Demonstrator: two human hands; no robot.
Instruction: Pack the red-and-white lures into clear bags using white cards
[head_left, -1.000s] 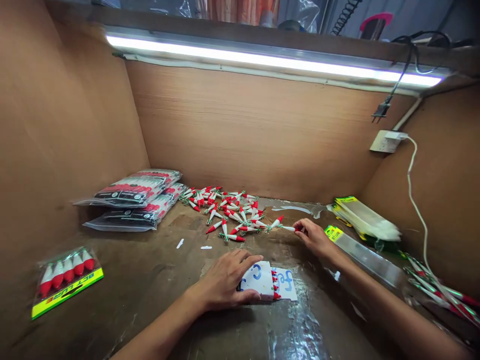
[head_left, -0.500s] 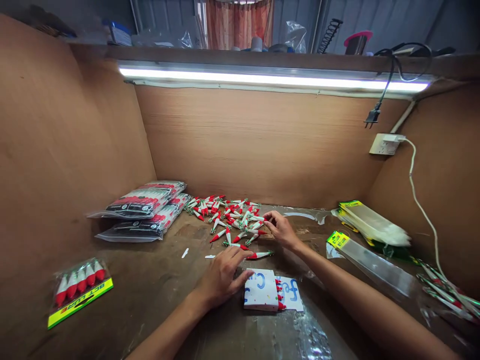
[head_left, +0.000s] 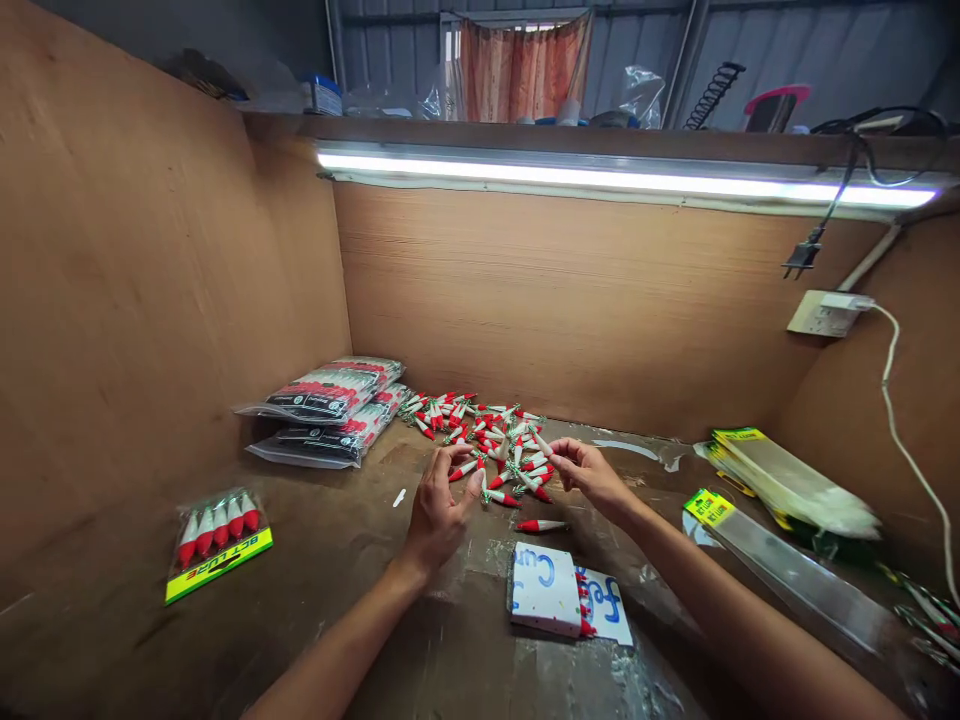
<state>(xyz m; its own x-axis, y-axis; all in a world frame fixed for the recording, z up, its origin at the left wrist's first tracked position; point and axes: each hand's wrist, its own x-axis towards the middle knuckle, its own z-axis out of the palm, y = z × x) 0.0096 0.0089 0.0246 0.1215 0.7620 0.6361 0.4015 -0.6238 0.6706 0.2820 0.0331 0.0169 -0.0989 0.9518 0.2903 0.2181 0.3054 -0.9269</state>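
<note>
A heap of small red-and-white lures [head_left: 480,425] lies at the back middle of the brown bench. My left hand [head_left: 439,505] reaches into the near edge of the heap and pinches one lure between thumb and fingers. My right hand [head_left: 589,475] pinches another lure at the heap's right edge. One loose lure [head_left: 541,525] lies just below both hands. A white block with blue writing [head_left: 547,590] sits nearer to me with red lure tips poking out of its right side, untouched.
Stacked bags of packed lures [head_left: 330,410] lie at the back left. A single filled pack with a yellow label [head_left: 217,545] rests at the left. Empty clear sleeves with yellow headers [head_left: 772,485] pile up at the right. Wooden walls enclose three sides.
My left hand left the white block and moved up into the heap. My right hand came back left from the heap's right side and took hold of a lure. The camera tilted up.
</note>
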